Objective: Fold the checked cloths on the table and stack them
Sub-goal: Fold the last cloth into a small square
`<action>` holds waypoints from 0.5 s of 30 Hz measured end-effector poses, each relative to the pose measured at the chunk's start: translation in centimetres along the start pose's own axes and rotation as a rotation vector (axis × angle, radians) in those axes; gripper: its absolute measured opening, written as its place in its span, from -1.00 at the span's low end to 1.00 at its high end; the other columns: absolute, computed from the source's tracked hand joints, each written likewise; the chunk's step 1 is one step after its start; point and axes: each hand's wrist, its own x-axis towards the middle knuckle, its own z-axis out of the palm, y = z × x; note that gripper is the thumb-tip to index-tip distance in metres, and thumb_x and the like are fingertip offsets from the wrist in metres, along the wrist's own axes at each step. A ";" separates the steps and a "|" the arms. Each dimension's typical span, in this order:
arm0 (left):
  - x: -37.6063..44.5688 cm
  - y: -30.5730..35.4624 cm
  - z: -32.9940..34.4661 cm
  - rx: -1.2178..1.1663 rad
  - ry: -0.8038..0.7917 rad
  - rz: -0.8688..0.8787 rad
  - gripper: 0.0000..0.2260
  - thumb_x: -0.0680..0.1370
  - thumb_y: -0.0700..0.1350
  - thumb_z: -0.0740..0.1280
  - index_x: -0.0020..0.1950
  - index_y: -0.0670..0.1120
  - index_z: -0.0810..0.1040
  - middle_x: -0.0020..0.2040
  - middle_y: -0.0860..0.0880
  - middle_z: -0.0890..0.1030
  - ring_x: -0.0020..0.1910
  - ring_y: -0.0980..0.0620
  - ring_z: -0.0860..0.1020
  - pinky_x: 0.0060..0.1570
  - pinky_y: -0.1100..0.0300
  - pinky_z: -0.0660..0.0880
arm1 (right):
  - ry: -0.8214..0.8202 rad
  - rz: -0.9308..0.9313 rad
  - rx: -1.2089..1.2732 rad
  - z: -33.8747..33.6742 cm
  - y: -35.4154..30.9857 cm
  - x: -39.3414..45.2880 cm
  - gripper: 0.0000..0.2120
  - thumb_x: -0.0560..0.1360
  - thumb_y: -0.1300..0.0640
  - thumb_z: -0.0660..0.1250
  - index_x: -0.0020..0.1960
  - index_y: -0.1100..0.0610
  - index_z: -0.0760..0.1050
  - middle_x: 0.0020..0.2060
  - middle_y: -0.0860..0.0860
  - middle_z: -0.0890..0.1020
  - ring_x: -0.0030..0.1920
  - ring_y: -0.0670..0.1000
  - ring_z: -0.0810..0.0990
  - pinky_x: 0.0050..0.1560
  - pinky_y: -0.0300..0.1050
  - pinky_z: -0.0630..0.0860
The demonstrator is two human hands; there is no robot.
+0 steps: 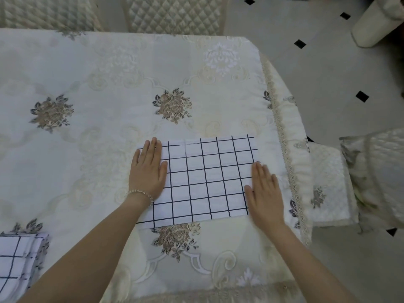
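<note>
A white cloth with a black grid (203,180) lies flat as a folded rectangle on the table, right of centre. My left hand (148,169) rests palm down on its left edge, fingers together, a bead bracelet on the wrist. My right hand (264,189) lies flat along its right edge, partly on the tablecloth. Neither hand grips the cloth. A pile of folded checked cloths (19,259) sits at the lower left corner, cut off by the frame.
The table wears a cream tablecloth (105,88) with brown flower motifs and a lace trim on the right edge (284,136). Quilted chairs stand at the far side (175,14) and on the right (371,171). The tiled floor (328,73) lies beyond.
</note>
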 end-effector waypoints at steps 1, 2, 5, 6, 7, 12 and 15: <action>0.0 0.0 0.0 0.004 -0.006 -0.001 -0.46 0.61 0.09 -0.17 0.56 -0.08 -0.09 0.56 -0.02 -0.04 0.54 0.04 -0.09 0.50 0.02 -0.08 | 0.000 0.015 -0.001 -0.2 0.6 -0.2 -0.43 0.62 -0.06 -0.12 0.57 0.14 -0.03 0.56 0.00 0.05 0.55 -0.03 -0.05 0.53 -0.06 -0.12; 0.0 0.1 0.1 0.009 -0.011 0.000 -0.46 0.61 0.09 -0.17 0.56 -0.08 -0.09 0.56 -0.02 -0.04 0.54 0.04 -0.08 0.50 0.02 -0.08 | 0.007 0.017 -0.005 -0.3 0.7 -0.3 -0.43 0.62 -0.05 -0.11 0.57 0.15 -0.03 0.55 0.00 0.05 0.55 -0.03 -0.04 0.53 -0.06 -0.11; 0.0 0.1 -0.2 0.015 -0.016 0.002 -0.44 0.60 0.10 -0.20 0.56 -0.10 -0.08 0.56 -0.04 -0.03 0.54 0.03 -0.08 0.50 0.02 -0.12 | 0.006 0.003 0.010 -0.5 0.5 -0.2 -0.43 0.61 -0.05 -0.11 0.57 0.15 -0.02 0.55 0.00 0.06 0.55 -0.03 -0.03 0.53 -0.04 -0.08; 0.0 0.3 -0.4 0.036 -0.005 -0.007 -0.44 0.59 0.09 -0.21 0.56 -0.11 -0.07 0.56 -0.06 -0.02 0.54 0.01 -0.07 0.50 0.01 -0.13 | 0.003 0.003 0.007 -0.5 0.5 -0.2 -0.43 0.61 -0.06 -0.12 0.57 0.15 -0.02 0.55 0.00 0.06 0.55 -0.03 -0.03 0.53 -0.03 -0.08; 0.0 0.8 -0.7 0.060 0.021 -0.008 -0.44 0.60 0.08 -0.19 0.55 -0.13 -0.05 0.56 -0.08 0.00 0.54 -0.01 -0.05 0.49 -0.01 -0.14 | 0.005 0.008 0.007 -0.5 0.6 -0.3 -0.42 0.61 -0.06 -0.12 0.57 0.15 -0.02 0.55 0.00 0.07 0.55 -0.03 -0.03 0.53 -0.02 -0.07; -2.3 10.9 -1.3 0.048 0.095 0.246 -0.46 0.60 -0.02 -0.03 0.54 -0.21 0.03 0.54 -0.16 0.07 0.52 -0.12 0.06 0.47 -0.09 -0.04 | 0.013 -0.007 0.002 -0.3 0.7 -0.1 -0.42 0.61 -0.07 -0.13 0.57 0.15 -0.02 0.55 0.00 0.06 0.55 -0.03 -0.03 0.53 -0.02 -0.08; -4.4 17.5 0.7 -0.064 0.006 0.337 -0.48 0.59 -0.02 -0.03 0.51 -0.22 0.12 0.53 -0.16 0.14 0.51 -0.11 0.13 0.45 -0.07 0.01 | 0.030 -0.006 0.001 -0.2 0.8 -0.1 -0.41 0.60 -0.07 -0.12 0.57 0.15 0.00 0.55 0.01 0.08 0.55 -0.02 0.00 0.52 -0.02 -0.07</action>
